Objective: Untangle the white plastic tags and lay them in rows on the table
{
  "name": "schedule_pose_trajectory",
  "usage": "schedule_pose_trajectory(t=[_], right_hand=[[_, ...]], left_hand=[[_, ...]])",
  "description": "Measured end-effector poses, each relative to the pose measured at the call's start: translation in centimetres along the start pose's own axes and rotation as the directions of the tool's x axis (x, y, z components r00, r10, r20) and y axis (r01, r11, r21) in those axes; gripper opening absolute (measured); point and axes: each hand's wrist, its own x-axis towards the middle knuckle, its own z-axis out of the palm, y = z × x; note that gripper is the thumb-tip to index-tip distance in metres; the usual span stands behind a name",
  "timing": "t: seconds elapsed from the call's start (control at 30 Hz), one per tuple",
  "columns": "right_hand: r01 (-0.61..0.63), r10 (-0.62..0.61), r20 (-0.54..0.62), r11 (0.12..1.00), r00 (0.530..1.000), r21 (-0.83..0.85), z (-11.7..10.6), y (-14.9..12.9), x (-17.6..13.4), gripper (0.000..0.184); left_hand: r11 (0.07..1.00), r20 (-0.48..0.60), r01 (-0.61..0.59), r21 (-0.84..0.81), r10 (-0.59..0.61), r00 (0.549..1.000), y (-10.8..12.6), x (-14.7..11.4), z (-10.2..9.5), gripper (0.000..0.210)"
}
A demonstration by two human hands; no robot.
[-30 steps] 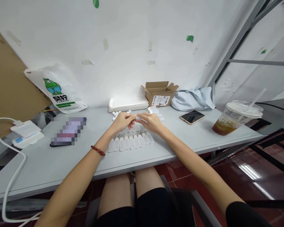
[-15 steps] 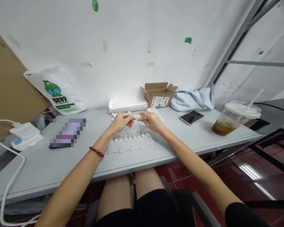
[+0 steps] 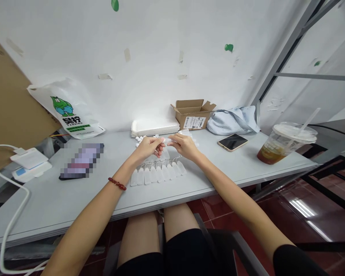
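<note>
My left hand (image 3: pixel 149 148) and my right hand (image 3: pixel 186 146) meet over the middle of the table. Between them is a small clear plastic tube (image 3: pixel 168 140), its right part covered by my right fingers. My left thumb and fingers pinch its left end, where a small white cap seems to sit, mostly hidden. Behind my left hand lie several loose white caps (image 3: pixel 139 140). More clear tubes (image 3: pixel 186 133) lie behind my right hand. In front of both hands, several translucent, rounded flat pieces (image 3: pixel 160 174) with thin white loops lie in a row.
At the back stand a stack of white trays (image 3: pixel 155 127) and an open cardboard box (image 3: pixel 193 115), beside a pale blue cloth bag (image 3: pixel 232 120). A phone (image 3: pixel 232 142) and a drink cup (image 3: pixel 278 145) are right. Left are a blurred-out phone (image 3: pixel 83 161), a plastic bag (image 3: pixel 67 109) and a white charger (image 3: pixel 31 165).
Both hands keep almost the same place and grip on the tube. The camera view has shifted very slightly.
</note>
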Motion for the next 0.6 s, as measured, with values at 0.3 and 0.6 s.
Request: schedule_pose_trajectory(t=[0.3,0.6], right_hand=[[-0.018,0.019,-0.005,0.995,1.0,0.1,-0.02,-0.1,-0.02,0.03],[-0.045,0.052,-0.033,0.982,0.998,0.186,-0.08,-0.25,0.12,0.032]], left_hand=[[0.989,0.038,-0.149,0.016,0.148,0.988,0.5,-0.33,-0.22,0.034],[0.988,0.016,-0.143,0.059,0.142,0.99,0.46,-0.28,-0.33,0.034]])
